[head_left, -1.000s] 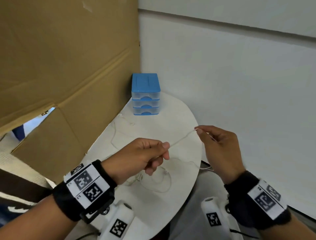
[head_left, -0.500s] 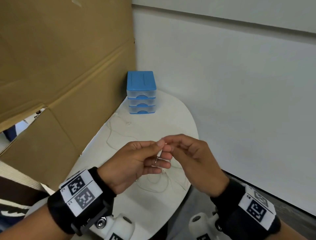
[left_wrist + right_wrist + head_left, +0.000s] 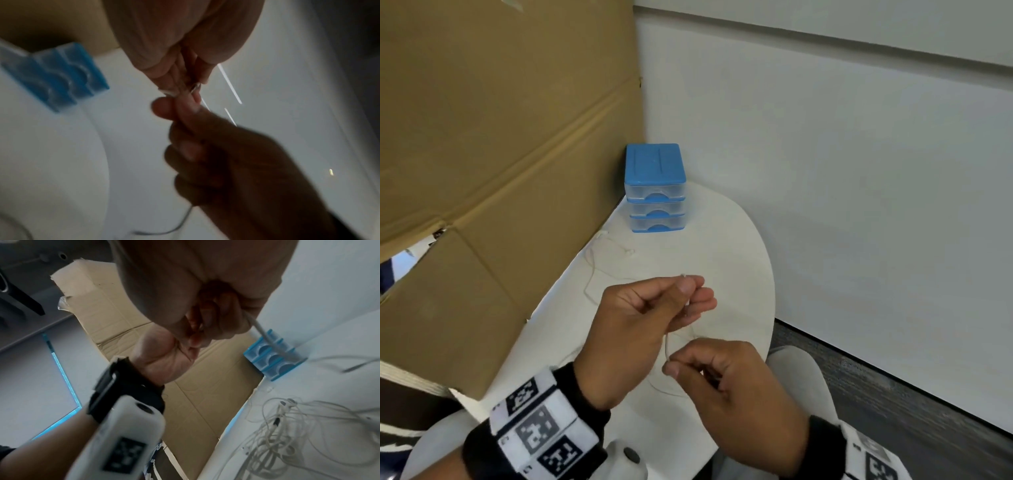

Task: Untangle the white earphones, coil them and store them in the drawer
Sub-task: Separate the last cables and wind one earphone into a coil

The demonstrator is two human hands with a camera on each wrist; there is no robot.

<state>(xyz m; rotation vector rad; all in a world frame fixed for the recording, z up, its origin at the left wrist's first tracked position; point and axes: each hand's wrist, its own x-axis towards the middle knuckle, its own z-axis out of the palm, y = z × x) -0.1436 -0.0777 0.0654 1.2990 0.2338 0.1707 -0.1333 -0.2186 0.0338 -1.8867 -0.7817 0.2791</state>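
The white earphone cable (image 3: 667, 342) runs in a short curve between my two hands above the white table (image 3: 739, 260). My left hand (image 3: 688, 289) pinches its upper end between thumb and fingers. My right hand (image 3: 673, 365), just below and nearer to me, pinches the cable lower down. More cable (image 3: 592, 270) lies loose on the table to the left, with an earbud (image 3: 629, 252) near the drawers. In the right wrist view a tangled heap of cable (image 3: 287, 426) lies on the table. The blue drawer unit (image 3: 655, 188) stands at the table's far end, all three drawers shut.
A large cardboard sheet (image 3: 500, 154) leans along the table's left side. A white wall (image 3: 842, 205) stands behind and to the right. Grey carpet (image 3: 893, 394) shows beyond the table's right edge.
One second ago my hands held the cable stretched between them. They then came together, and my right hand has now dropped below the left, towards me, leaving a short curve of cable.
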